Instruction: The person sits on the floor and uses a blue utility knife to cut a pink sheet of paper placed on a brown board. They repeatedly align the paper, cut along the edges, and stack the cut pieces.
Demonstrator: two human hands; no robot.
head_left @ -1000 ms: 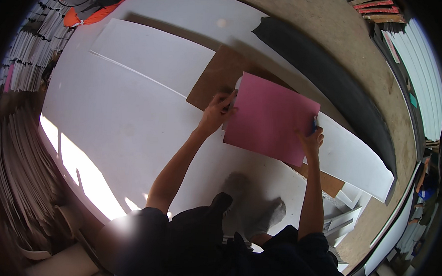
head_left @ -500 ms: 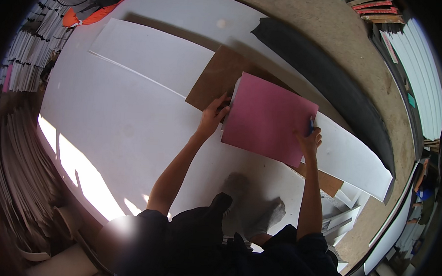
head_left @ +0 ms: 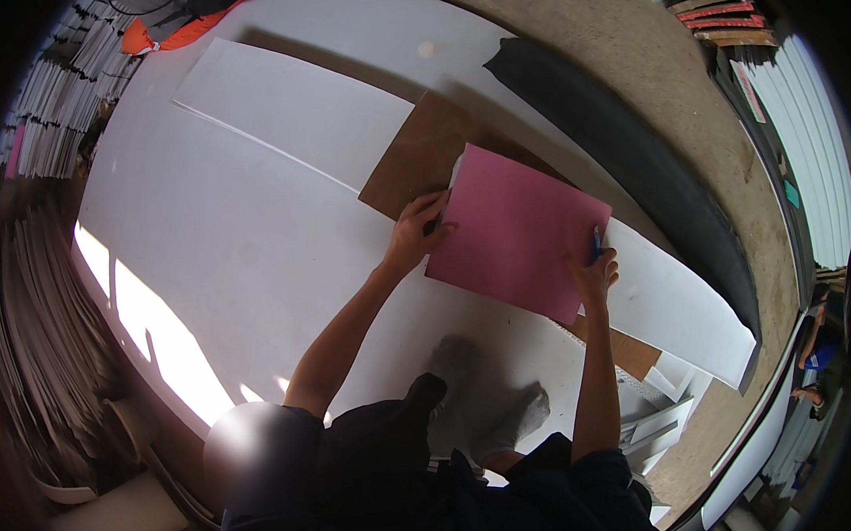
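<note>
Head view: both forearms reach forward over a large white sheet (head_left: pixel 255 249). The left hand (head_left: pixel 414 235) pinches the left edge of a pink board (head_left: pixel 517 233) — fingers curled onto it. The right hand (head_left: pixel 594 273) presses its right edge, fingers closed around a blue pen (head_left: pixel 596 243).

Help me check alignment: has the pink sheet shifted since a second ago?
No. The pink sheet keeps its place over the brown board; both hands hold its edges as before.

one pink sheet (head_left: pixel 517 232), one blue pen (head_left: pixel 596 243)
</note>
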